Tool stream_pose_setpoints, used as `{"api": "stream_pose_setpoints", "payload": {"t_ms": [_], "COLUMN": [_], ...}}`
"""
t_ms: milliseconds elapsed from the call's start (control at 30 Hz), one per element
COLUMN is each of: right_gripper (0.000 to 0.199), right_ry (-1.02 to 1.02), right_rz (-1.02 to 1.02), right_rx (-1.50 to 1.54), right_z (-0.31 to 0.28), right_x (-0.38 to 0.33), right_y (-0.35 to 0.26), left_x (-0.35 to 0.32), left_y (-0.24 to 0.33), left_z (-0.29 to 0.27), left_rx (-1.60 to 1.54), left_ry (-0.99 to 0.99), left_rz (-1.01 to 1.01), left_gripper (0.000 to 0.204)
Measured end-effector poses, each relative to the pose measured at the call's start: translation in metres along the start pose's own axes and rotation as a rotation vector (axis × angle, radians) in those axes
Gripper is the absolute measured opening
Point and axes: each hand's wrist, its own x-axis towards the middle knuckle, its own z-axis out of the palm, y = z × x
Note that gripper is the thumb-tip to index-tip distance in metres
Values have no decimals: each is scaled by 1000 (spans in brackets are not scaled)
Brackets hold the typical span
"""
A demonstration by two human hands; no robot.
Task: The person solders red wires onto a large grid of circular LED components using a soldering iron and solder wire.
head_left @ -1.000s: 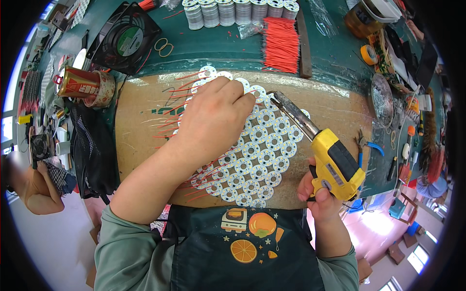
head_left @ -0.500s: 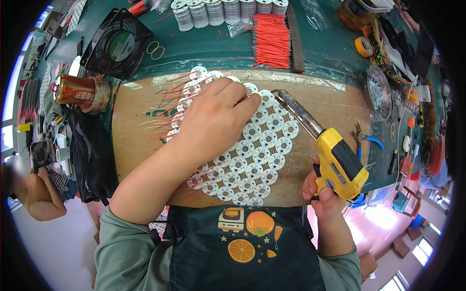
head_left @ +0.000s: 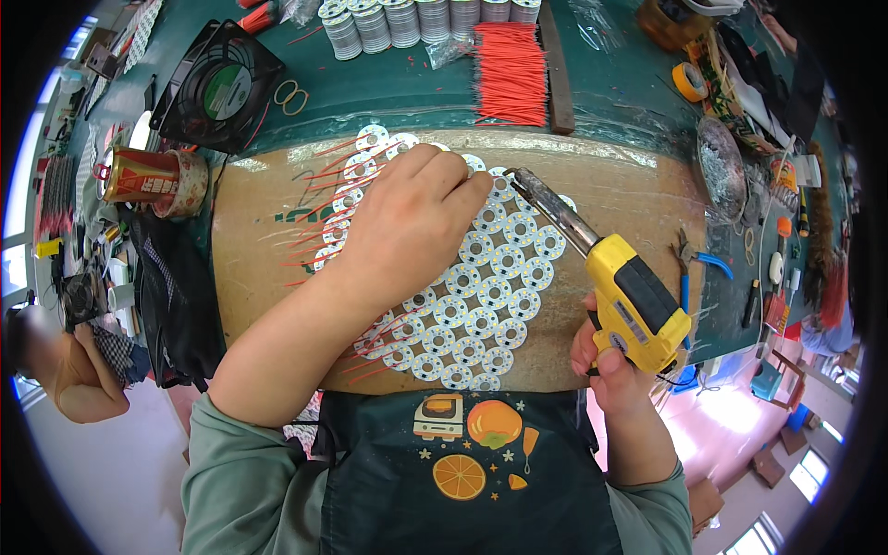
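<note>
Left hand point(head_left: 407, 231) hides disc panel point(head_left: 481, 296); soldering gun point(head_left: 620, 287) tip obscured.

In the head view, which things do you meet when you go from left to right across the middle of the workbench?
Red drink can → left hand resting on the panel of round white boards → metal tip of the soldering gun → yellow soldering gun, held by the right hand → blue-handled pliers.

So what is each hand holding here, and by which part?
The right hand grips the yellow soldering gun by its handle. The left hand holds nothing, pressing flat on the panel of round LED boards.
</note>
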Motion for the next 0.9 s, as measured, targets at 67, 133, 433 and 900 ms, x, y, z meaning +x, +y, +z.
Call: {"api": "stream_pose_setpoints", "payload": {"t_ms": [67, 133, 433, 900], "right_gripper": [81, 62, 50, 82], "right_ry": [7, -82, -84, -34], "right_rz": [-4, -75, -36, -58], "right_rx": [-6, -2, -58, 94], "right_z": [-1, -5, -13, -1], "right_x": [0, 0, -4, 2], "right_y": [0, 2, 9, 2], "left_x": [1, 0, 0, -2], "left_y": [1, 1, 2, 2], "left_z": [-1, -1, -2, 1], "left_rx": [6, 10, 20, 24], "left_ry": [-11, -13, -27, -34], "left_rz": [-9, -4, -4, -6], "left_gripper": [29, 29, 30, 30]}}
